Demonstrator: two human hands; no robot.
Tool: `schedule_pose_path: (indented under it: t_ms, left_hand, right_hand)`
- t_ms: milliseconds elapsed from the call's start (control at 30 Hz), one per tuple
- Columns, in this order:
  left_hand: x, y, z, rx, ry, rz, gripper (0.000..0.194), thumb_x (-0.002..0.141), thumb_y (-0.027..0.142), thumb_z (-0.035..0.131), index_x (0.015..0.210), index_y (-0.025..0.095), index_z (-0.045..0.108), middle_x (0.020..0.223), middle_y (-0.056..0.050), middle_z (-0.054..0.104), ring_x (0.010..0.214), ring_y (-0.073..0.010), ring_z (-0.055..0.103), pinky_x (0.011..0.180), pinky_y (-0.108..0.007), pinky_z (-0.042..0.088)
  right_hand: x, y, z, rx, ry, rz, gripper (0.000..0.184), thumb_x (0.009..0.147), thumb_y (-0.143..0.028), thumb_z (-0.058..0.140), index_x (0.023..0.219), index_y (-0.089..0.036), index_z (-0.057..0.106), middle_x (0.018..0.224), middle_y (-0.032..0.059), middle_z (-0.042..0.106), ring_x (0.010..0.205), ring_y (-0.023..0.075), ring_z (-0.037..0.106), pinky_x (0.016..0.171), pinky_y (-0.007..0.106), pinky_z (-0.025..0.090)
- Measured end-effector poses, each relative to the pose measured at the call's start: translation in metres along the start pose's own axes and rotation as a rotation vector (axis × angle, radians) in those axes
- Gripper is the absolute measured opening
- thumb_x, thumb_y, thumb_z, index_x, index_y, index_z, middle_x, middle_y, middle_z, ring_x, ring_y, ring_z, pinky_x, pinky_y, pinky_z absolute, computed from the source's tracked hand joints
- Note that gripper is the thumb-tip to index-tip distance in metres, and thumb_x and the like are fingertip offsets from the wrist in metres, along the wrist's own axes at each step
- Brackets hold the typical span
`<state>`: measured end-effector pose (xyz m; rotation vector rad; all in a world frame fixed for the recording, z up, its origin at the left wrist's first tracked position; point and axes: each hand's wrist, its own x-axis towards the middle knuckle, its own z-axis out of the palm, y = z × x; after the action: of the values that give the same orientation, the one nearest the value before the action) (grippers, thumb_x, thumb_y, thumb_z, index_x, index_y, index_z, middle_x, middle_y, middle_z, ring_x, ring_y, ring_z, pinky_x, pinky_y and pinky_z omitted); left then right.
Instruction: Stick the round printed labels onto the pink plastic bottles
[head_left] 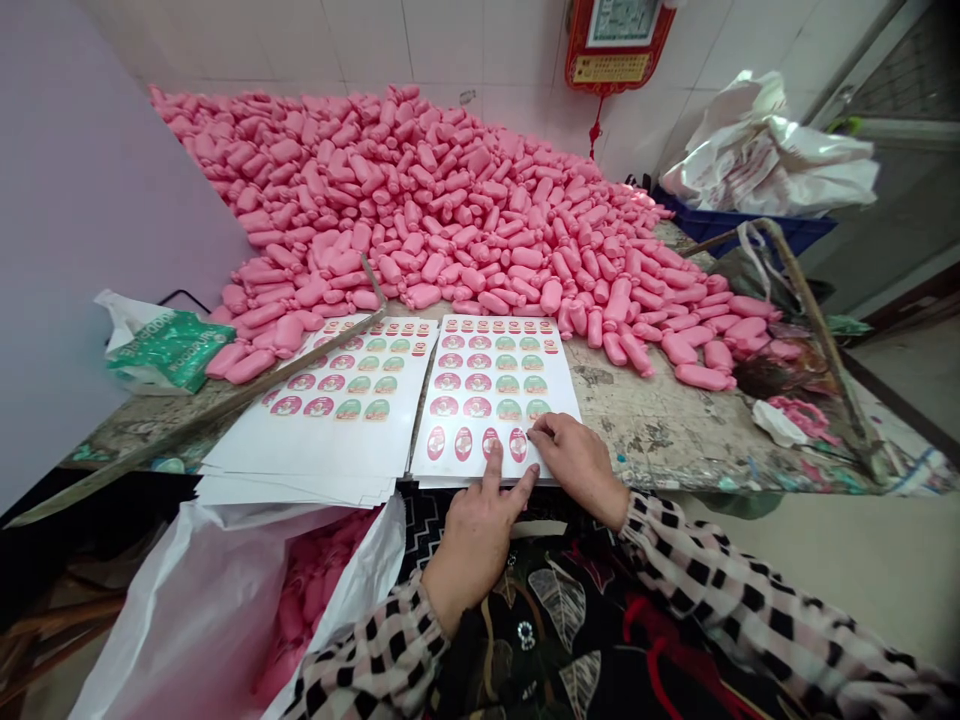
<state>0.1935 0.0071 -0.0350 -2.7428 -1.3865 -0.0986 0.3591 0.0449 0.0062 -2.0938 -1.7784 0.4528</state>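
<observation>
Two white sticker sheets lie at the near edge of a worn table (660, 430). The right sheet (491, 395) carries rows of pink and green oval stickers; the left sheet (352, 400) tops a stack of such sheets. My left hand (472, 535) rests on the near edge of the right sheet, fingers stretched flat beside the bottom row of pink stickers. My right hand (574, 460) sits at that sheet's lower right corner, fingers curled and pinched at a sticker's edge; whether anything is between them is hidden.
A big heap of pink plastic bottles (450, 210) covers the far table. A long metal strip (225, 400) lies across the left sheets. A green packet (169, 350) sits at left, an open white bag (225, 610) holding pink bottles below, and white bags on a blue crate (765, 160) at right.
</observation>
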Motion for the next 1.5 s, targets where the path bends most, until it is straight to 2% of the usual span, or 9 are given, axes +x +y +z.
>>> schedule_pose_path:
  t_ms: [467,800,967,1067,1133,1200,1300,1400,1500]
  left_hand:
    - [0.002,0.0,-0.002,-0.056,-0.01,-0.007,0.072,0.084,0.018,0.048,0.144,0.034,0.01,0.147,-0.025,0.014,0.082,-0.0214,0.063,0.065,-0.033,0.049]
    - [0.003,0.006,-0.01,0.068,-0.087,-0.033,0.084,0.079,0.014,0.053,0.144,0.037,0.005,0.147,-0.027,0.016,0.065,-0.0179,0.062,0.055,-0.033,0.049]
    - [0.002,0.007,-0.011,0.062,-0.087,-0.045,0.084,0.078,0.012,0.053,0.143,0.038,0.007,0.148,-0.026,0.013,0.067,-0.0189,0.063,0.057,-0.034,0.049]
    - [0.001,0.004,-0.011,-0.01,-0.088,-0.041,0.083,0.08,0.013,0.053,0.143,0.04,0.006,0.15,-0.023,0.006,0.069,-0.0173,0.063,0.061,-0.035,0.05]
    - [-0.002,0.001,-0.014,-0.118,-0.073,-0.04,0.077,0.083,0.013,0.049,0.143,0.04,0.009,0.151,-0.019,0.003,0.075,-0.0176,0.064,0.064,-0.034,0.051]
    - [-0.006,-0.004,-0.02,-0.298,-0.013,-0.025,0.069,0.087,0.014,0.043,0.143,0.037,0.012,0.152,-0.015,0.007,0.095,-0.021,0.061,0.075,-0.034,0.05]
    - [-0.009,-0.009,-0.035,-0.713,0.112,-0.101,0.06,0.089,0.027,0.046,0.143,0.03,0.019,0.142,-0.012,0.036,0.114,-0.0225,0.051,0.091,-0.036,0.044]
    - [0.001,-0.01,-0.053,-1.332,0.127,-0.398,0.056,0.086,0.049,0.045,0.134,0.023,0.035,0.104,-0.009,0.062,0.081,-0.0177,0.062,0.07,-0.031,0.05]
    - [0.022,-0.009,-0.065,-1.985,0.1,-0.597,0.053,0.086,0.058,0.035,0.118,0.017,0.047,0.076,-0.003,0.06,0.052,-0.0111,0.054,0.049,-0.024,0.045]
  right_hand:
    - [-0.002,-0.005,-0.003,-0.033,-0.005,-0.015,0.029,0.082,-0.048,0.049,0.078,-0.023,0.062,0.082,0.0006,0.063,0.07,0.0142,0.054,0.058,0.025,0.029]
    - [-0.001,-0.01,-0.006,0.001,0.02,-0.031,0.02,0.078,-0.042,0.057,0.074,-0.024,0.063,0.078,-0.0017,0.062,0.067,0.0124,0.053,0.056,0.025,0.029]
    - [0.003,-0.01,-0.021,0.071,0.121,-0.008,0.023,0.077,-0.045,0.056,0.074,-0.024,0.064,0.08,-0.0008,0.064,0.068,0.0133,0.054,0.057,0.025,0.029]
    - [0.009,0.002,-0.025,0.188,0.078,0.032,0.025,0.074,-0.047,0.059,0.073,-0.023,0.064,0.076,-0.0005,0.065,0.066,0.0138,0.054,0.057,0.025,0.031]
    - [0.013,0.013,-0.024,0.301,0.05,0.053,0.025,0.072,-0.047,0.061,0.071,-0.022,0.064,0.073,-0.0004,0.064,0.063,0.0135,0.053,0.057,0.025,0.033]
    - [0.014,0.021,-0.021,0.437,0.052,0.065,0.026,0.07,-0.046,0.063,0.069,-0.02,0.063,0.069,-0.0005,0.062,0.061,0.0128,0.052,0.057,0.025,0.035]
    - [0.01,0.022,-0.021,0.664,0.078,0.069,0.029,0.066,-0.046,0.067,0.068,-0.018,0.06,0.063,-0.0012,0.059,0.057,0.0118,0.049,0.056,0.025,0.036]
    - [-0.003,0.006,-0.03,0.862,0.06,0.013,0.029,0.067,-0.044,0.069,0.069,-0.017,0.059,0.066,-0.0005,0.059,0.06,0.0119,0.05,0.059,0.026,0.039]
    - [-0.017,-0.014,-0.04,0.937,0.004,-0.062,0.026,0.069,-0.042,0.069,0.071,-0.018,0.059,0.07,0.0001,0.061,0.065,0.0126,0.052,0.064,0.027,0.042]
